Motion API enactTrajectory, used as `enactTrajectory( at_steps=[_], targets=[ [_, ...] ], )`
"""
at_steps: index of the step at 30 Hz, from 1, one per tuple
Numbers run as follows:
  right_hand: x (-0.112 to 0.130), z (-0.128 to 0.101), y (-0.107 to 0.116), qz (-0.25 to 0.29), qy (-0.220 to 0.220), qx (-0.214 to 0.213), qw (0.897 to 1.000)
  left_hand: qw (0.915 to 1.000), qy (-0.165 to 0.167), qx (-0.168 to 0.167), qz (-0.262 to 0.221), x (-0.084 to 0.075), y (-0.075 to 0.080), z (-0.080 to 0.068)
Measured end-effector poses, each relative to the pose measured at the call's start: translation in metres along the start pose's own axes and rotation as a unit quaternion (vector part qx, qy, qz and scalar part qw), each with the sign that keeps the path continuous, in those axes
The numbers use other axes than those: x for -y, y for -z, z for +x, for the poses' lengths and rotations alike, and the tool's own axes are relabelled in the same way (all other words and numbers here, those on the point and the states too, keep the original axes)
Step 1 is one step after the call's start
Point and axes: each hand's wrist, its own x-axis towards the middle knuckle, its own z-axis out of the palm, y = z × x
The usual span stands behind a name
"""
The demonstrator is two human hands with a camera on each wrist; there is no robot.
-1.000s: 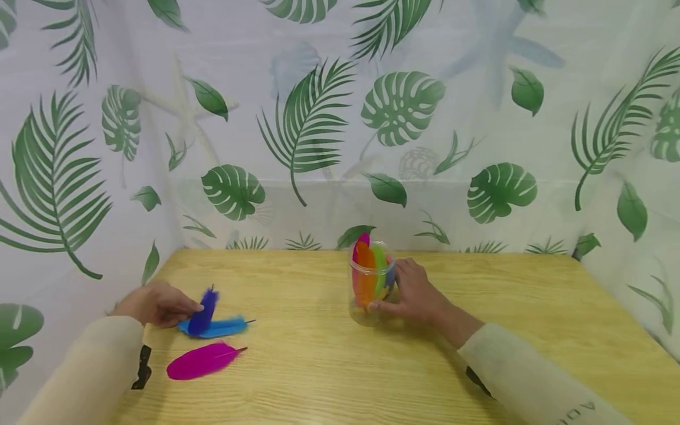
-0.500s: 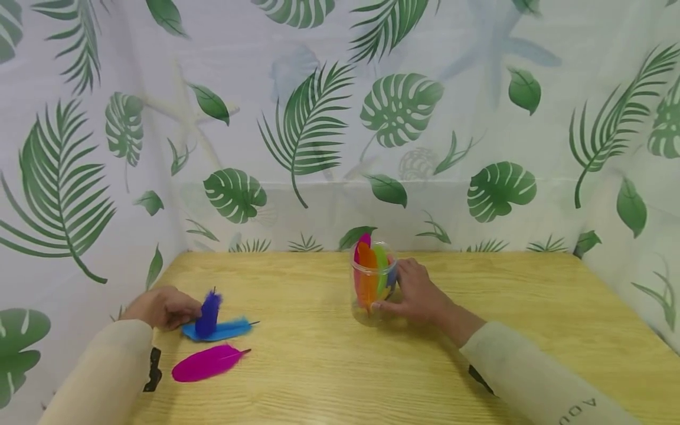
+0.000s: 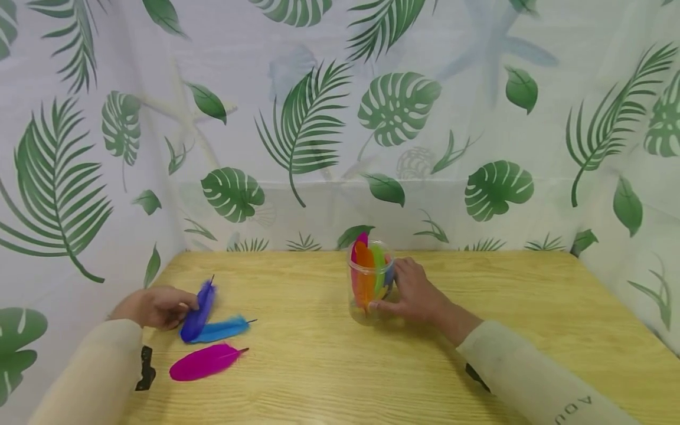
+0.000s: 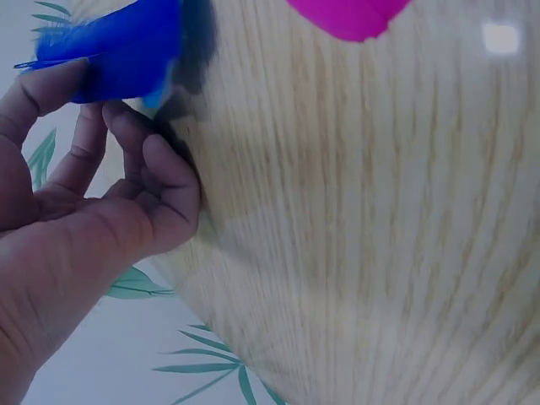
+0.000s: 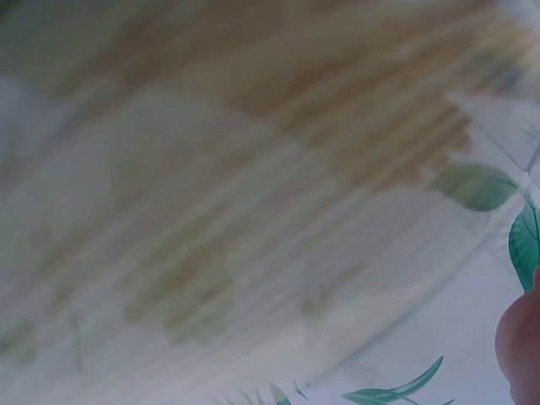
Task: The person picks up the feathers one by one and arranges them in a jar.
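Pinching the dark blue feather [image 3: 198, 310] by its broad end, the left hand [image 3: 154, 307] now has it tilted up with the quill pointing away toward the back of the table; half a second ago it stood more upright and lower, right over the light blue feather [image 3: 223, 329], so it has been lifted a little and swung clear. In the left wrist view the thumb and fingers [image 4: 126, 139] are curled around the blue feather's edge. I judge that the pick-up is done and the feather is free to be carried off.

Just beside it on the wooden table [image 3: 319, 378], the light blue feather lies flat, and the pink feather [image 3: 204, 362] lies flat nearer the person; neither has shifted.

Well apart, toward the middle of the table, the right hand [image 3: 414, 292] stays wrapped around the side of a clear jar [image 3: 370, 289] that stands upright and holds several upright feathers, orange, green and pink among them. The jar has not moved. The right wrist view is blurred and shows only table and cloth.

A leaf-print cloth [image 3: 319, 118] hangs behind and at both sides.
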Motion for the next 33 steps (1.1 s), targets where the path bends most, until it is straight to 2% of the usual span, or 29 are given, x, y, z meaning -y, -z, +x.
enactTrajectory(
  at_steps=[6,11,14,17,19,23,27,30,33],
  targets=[
    [0.0,-0.002,0.002,-0.001,-0.008,0.003,1.0,0.9965,-0.026,0.038,-0.069,0.012,0.01,0.003],
    [-0.003,-0.003,-0.001,-0.003,0.003,-0.003,1.0,0.9839,-0.049,0.106,-0.135,0.019,0.016,-0.002],
    [-0.003,-0.002,-0.001,-0.001,0.01,-0.009,1.0,0.9751,-0.067,0.147,-0.152,0.013,0.013,-0.006],
    [-0.001,0.0,0.0,0.003,0.012,-0.011,1.0,0.9739,-0.091,0.155,-0.138,0.0,0.009,-0.006],
    [0.0,0.001,0.001,0.007,0.012,-0.011,1.0,0.9768,-0.108,0.138,-0.123,-0.01,0.006,-0.005],
    [0.001,0.001,0.002,0.008,0.007,-0.006,1.0,0.9818,-0.14,0.081,-0.1,-0.026,-0.007,-0.001],
    [0.001,-0.001,0.003,0.007,0.001,-0.005,1.0,0.9815,-0.164,0.039,-0.091,-0.036,-0.023,0.005],
    [0.001,-0.001,0.003,0.006,0.004,-0.004,1.0,0.9801,-0.168,0.024,-0.103,-0.041,-0.033,0.008],
    [0.0,-0.001,0.003,0.009,0.011,-0.005,1.0,0.9766,-0.165,0.014,-0.138,-0.044,-0.039,0.009]
  ],
)
